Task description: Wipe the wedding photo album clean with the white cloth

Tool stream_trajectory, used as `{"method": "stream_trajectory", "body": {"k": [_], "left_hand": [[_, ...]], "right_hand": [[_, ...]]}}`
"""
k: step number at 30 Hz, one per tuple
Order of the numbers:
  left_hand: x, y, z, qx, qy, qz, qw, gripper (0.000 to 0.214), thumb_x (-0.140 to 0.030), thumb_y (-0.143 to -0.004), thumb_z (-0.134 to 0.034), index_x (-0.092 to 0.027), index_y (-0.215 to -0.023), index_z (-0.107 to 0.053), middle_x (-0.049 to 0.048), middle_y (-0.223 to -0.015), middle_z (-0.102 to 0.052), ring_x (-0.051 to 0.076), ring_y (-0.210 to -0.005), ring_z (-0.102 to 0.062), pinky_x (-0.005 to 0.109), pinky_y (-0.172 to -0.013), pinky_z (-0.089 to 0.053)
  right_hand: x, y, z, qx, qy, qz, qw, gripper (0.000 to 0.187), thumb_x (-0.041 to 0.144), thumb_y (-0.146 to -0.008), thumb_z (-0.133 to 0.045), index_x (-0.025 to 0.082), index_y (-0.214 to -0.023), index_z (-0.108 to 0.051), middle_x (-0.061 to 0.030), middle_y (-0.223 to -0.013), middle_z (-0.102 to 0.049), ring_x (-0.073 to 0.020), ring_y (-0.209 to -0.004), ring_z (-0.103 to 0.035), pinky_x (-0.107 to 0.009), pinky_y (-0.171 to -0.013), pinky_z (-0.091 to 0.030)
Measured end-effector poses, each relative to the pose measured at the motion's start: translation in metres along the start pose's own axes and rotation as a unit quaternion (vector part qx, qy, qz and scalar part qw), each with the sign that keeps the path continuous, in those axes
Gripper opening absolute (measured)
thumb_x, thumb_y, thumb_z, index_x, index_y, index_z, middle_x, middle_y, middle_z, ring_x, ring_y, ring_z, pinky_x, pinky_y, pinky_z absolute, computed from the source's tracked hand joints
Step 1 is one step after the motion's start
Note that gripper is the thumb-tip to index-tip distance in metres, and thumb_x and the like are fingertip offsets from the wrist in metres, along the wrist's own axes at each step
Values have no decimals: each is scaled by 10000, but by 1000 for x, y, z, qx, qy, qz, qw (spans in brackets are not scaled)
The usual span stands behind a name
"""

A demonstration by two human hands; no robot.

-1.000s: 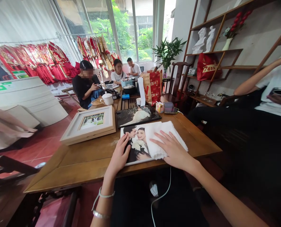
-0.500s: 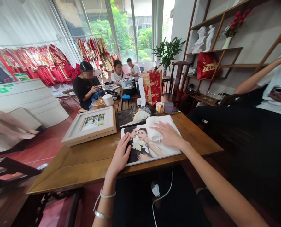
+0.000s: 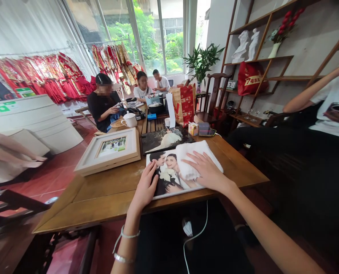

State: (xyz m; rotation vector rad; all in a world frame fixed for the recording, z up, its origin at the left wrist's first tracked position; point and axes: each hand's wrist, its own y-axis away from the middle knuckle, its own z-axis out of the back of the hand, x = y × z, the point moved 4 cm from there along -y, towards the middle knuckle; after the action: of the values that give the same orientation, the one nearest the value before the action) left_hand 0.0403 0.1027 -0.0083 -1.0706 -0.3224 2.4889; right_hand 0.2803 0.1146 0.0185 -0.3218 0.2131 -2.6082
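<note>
A large wedding photo print (image 3: 169,177) lies flat at the near edge of the wooden table (image 3: 106,194). My left hand (image 3: 145,188) rests on the print's left edge, fingers stretched out and pressing it down. My right hand (image 3: 207,171) lies flat, fingers spread, on a folded white cloth (image 3: 193,156) that covers the print's right part. A second, darker photo print (image 3: 165,140) lies just behind it.
A pale framed photo (image 3: 109,149) lies left of the prints. Further back stand a white teapot (image 3: 129,119), a red gift bag (image 3: 184,102) and small boxes. Three people sit at the far end. Another person (image 3: 323,110) sits to my right. A white cable (image 3: 194,234) hangs below the table.
My right hand slid the white cloth away toward the print's far edge, then back toward me and right. My left hand stayed on the print's left edge.
</note>
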Motion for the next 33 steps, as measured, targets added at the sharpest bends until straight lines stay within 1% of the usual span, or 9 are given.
{"method": "stream_trajectory", "body": {"k": [3,5,8,10,13,19,24,28,33], "left_hand": [[0,0,-1,0,-5,5,1000,465,-290,-932,-389,-202,-1387,-423,100,-1511,-345,231,-1420,-251,475,-1164,-192],[0,0,-1,-1,-5,4,1000,465,-293,-934,-388,-208,-1390,-419,99,-1512,-345,233,-1417,-257,479,-1163,-195],[-1,0,0,3,-4,-3,1000,466,-298,-939,-381,-224,-1398,-407,90,-1515,-341,228,-1415,-262,476,-1164,-191],[-2,1,1,7,-2,-8,1000,465,-300,-942,-376,-230,-1401,-403,86,-1516,-339,224,-1415,-263,472,-1167,-185],[-2,1,2,9,-3,-12,1000,465,-301,-944,-369,-237,-1403,-398,84,-1519,-331,224,-1416,-260,472,-1167,-182],[-2,1,1,9,-15,-13,1000,474,-291,-943,-360,-211,-1409,-388,103,-1521,-321,227,-1420,-247,469,-1168,-175],[-3,1,2,10,-12,-13,1000,471,-286,-940,-365,-219,-1406,-394,99,-1517,-330,232,-1415,-259,473,-1165,-183],[-2,1,2,5,-3,-9,1000,470,-299,-942,-368,-233,-1406,-392,87,-1519,-325,222,-1419,-249,456,-1170,-176],[-1,1,-1,7,-14,-7,1000,477,-289,-941,-364,-203,-1410,-387,106,-1524,-313,230,-1422,-239,472,-1170,-166]], "right_hand": [[18,38,4,0,2,14,1000,878,51,-607,-521,306,-1430,-350,-32,-1533,-278,-293,-1415,-160,-533,-1132,-113],[28,58,8,2,-2,18,1000,910,41,-589,-505,326,-1435,-333,-18,-1538,-267,-288,-1421,-142,-541,-1135,-103],[32,68,11,8,-15,20,1000,899,49,-593,-491,338,-1430,-340,-8,-1537,-269,-274,-1425,-133,-535,-1138,-99],[27,61,10,15,-28,22,999,882,58,-591,-491,335,-1419,-363,-7,-1534,-277,-262,-1423,-149,-520,-1140,-107],[11,37,6,18,-40,17,999,859,75,-598,-502,319,-1412,-382,-11,-1533,-280,-255,-1418,-170,-507,-1140,-113],[-24,-27,-1,11,-32,-16,999,686,173,-741,-552,285,-1403,-407,-41,-1529,-290,-286,-1411,-186,-516,-1125,-138],[-34,-61,0,17,-23,-42,999,593,278,-820,-553,245,-1397,-420,-75,-1511,-327,-296,-1395,-230,-504,-1117,-164],[-22,-53,-1,11,-12,-39,999,611,243,-812,-549,256,-1406,-406,-75,-1520,-306,-304,-1405,-189,-534,-1119,-120],[14,0,-2,11,0,13,1000,778,115,-677,-574,288,-1413,-389,-65,-1524,-295,-294,-1414,-151,-529,-1127,-94]]}}
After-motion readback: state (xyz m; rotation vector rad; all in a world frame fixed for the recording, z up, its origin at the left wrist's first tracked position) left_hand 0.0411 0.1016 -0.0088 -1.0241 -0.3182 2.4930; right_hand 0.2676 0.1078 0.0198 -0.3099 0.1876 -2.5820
